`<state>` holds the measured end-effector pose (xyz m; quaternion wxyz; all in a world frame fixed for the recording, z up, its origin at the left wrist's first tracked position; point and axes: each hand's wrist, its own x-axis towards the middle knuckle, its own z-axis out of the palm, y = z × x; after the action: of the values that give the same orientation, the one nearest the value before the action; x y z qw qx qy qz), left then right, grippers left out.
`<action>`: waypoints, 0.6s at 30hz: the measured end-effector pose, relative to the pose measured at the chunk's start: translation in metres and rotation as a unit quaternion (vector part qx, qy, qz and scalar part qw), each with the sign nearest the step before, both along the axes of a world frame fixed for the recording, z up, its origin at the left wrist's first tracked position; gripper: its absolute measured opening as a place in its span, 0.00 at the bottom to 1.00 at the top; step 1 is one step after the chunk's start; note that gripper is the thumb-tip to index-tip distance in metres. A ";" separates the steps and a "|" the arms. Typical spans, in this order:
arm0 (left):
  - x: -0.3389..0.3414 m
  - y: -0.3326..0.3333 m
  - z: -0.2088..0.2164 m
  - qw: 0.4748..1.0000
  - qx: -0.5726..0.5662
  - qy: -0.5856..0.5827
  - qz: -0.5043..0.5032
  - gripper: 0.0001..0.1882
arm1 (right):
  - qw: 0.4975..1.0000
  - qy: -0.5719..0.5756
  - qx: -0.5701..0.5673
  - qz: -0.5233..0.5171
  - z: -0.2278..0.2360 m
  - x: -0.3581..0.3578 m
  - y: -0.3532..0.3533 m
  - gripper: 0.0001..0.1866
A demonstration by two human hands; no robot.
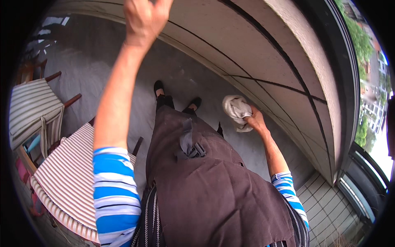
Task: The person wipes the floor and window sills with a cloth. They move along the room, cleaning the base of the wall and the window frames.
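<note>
A bunched, pale grey-white cloth hangs at the right, beside the wall. My right hand is closed round one side of it. Up at the top edge, my left hand is stretched far forward. The picture cuts off its fingers, so whether they hold or touch anything is hidden. Over my front lies a dark brown apron with a black buckle on a strap.
A tiled beige wall curves along the front and right, below a window. Striped cushioned chairs stand close on my left. My dark shoes are on the grey floor.
</note>
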<state>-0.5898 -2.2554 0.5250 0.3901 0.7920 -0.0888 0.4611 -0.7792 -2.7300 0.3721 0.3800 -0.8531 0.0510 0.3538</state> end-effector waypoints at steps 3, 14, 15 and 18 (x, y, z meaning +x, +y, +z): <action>-0.140 -0.025 -0.112 0.966 0.027 0.255 0.043 0.12 | 0.972 -0.020 -0.095 0.216 0.001 0.027 0.067 0.35; -0.311 -0.039 -0.300 0.754 -0.226 0.602 0.136 0.12 | 0.964 0.193 -0.014 0.180 0.006 0.111 0.194 0.59; -0.307 -0.041 -0.313 0.745 -0.250 0.604 0.130 0.12 | 0.965 0.210 0.004 0.158 -0.004 0.116 0.210 0.61; -0.303 -0.060 -0.339 0.728 -0.262 0.626 0.101 0.10 | 0.962 0.222 -0.033 0.153 -0.033 0.129 0.234 0.62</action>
<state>-0.8931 -2.3150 0.1863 0.5005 0.7715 0.3805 -0.0972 -0.6504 -2.4961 0.3392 0.2718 -0.7629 0.0152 0.5864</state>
